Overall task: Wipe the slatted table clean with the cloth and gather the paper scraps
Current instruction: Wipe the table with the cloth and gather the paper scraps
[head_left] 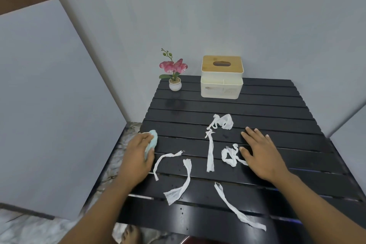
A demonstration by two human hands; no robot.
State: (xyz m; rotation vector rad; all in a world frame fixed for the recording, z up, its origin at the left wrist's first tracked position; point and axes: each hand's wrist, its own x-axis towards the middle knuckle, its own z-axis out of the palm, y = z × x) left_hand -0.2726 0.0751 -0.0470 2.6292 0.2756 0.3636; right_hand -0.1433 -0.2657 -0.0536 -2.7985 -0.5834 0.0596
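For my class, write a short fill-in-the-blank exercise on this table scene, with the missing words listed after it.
1. The left hand holds a light blue ____ at the table's left edge.
2. The right hand lies flat, palm ____, on the slatted table.
3. The tissue box has a ____ lid.
4. The small white pot holds ____ flowers.

Missing words: cloth; down; wooden; pink

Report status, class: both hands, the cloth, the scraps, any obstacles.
Left hand closed on blue cloth at table's left edge. Right hand flat, open, touching crumpled scrap. Paper scraps ungathered. Tissue box, orchid pot at back.
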